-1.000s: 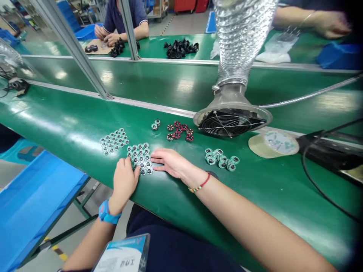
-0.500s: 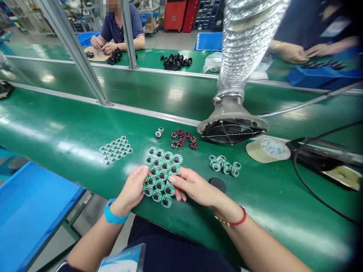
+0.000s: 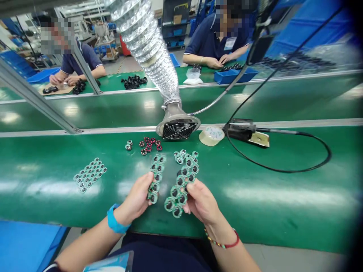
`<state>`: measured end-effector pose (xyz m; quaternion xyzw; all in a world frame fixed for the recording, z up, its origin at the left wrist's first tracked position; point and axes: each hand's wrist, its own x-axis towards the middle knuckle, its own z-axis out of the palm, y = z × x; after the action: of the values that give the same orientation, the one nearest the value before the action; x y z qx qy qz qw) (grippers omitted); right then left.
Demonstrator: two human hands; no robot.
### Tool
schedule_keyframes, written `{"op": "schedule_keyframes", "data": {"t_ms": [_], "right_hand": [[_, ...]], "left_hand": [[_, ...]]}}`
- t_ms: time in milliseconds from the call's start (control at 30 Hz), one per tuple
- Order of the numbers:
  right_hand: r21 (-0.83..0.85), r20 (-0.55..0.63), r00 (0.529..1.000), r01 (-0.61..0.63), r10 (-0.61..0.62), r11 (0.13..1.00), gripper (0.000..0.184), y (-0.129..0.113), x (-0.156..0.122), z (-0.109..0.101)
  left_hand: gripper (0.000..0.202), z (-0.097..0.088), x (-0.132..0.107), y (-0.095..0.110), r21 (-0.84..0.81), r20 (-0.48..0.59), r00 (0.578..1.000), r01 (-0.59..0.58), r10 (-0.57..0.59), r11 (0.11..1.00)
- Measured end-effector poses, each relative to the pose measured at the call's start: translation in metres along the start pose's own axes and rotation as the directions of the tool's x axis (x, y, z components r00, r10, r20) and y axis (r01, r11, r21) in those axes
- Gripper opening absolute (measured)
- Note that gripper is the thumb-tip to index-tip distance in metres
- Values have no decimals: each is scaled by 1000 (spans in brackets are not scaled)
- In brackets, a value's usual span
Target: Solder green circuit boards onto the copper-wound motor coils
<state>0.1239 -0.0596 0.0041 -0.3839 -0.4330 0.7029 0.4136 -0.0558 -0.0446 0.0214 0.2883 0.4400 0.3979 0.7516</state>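
My left hand (image 3: 141, 192) is closed on a strip of round green circuit boards (image 3: 157, 177), each with a black part at its centre. Closed on another such strip (image 3: 180, 182), two boards wide, is my right hand (image 3: 200, 198). A gap separates the two strips, which are held tilted above the green bench. Just beyond the right strip lie some loose round boards (image 3: 179, 156), partly hidden by it. A whole panel of joined round boards (image 3: 90, 174) lies flat to the left.
Small red-and-black rings (image 3: 150, 145) and a few round boards (image 3: 128, 145) lie beyond my hands. A fan hood (image 3: 178, 126) hangs from a silver duct. Tape (image 3: 211, 135) and a black cabled tool (image 3: 241, 130) are at right. Two co-workers sit across the bench.
The single panel between my hands has come apart into two strips, one in each hand, and my hands have moved apart. The view has swung to the right.
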Motion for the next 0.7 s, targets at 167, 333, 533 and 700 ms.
{"op": "schedule_keyframes", "data": {"t_ms": [167,333,533,700], "right_hand": [[-242,-17,1000,-29,25,970,49,-7,-5,-26],[-426,0,998,-59,65,903,45,-14,-11,-53],[-509,138,987,3,78,861,51,-25,-26,-86],[-524,116,991,2,69,852,50,-28,-31,-102]], "left_hand": [[47,28,6,-5,341,84,990,-135,113,930],[54,54,8,-21,581,110,968,-248,227,775],[58,93,9,-48,476,35,984,-171,176,863],[50,113,9,-64,534,27,962,-242,270,810]]}}
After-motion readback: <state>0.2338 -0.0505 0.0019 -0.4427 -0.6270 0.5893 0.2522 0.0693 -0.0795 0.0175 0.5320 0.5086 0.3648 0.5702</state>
